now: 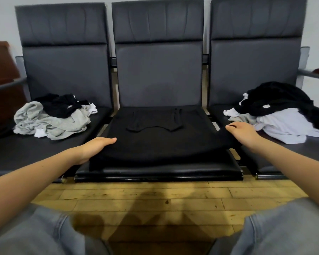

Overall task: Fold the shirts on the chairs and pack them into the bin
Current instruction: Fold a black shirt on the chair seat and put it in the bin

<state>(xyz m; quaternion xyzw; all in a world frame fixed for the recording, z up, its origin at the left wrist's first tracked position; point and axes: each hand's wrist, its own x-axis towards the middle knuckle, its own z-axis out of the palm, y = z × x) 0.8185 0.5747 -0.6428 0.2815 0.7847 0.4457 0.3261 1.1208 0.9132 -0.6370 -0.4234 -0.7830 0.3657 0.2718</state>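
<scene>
While spread flat on the middle chair (158,170), black shirt (155,142) between both hands' fingers (107,140), clamped on its side edges.

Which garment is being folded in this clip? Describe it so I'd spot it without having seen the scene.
Three dark chairs stand in a row; look at the middle seat. A black top with thin straps lies spread flat there, the left hand and right hand at its side edges. Unlike the crumpled piles on the left seat and right seat, it lies smooth and single.
</scene>
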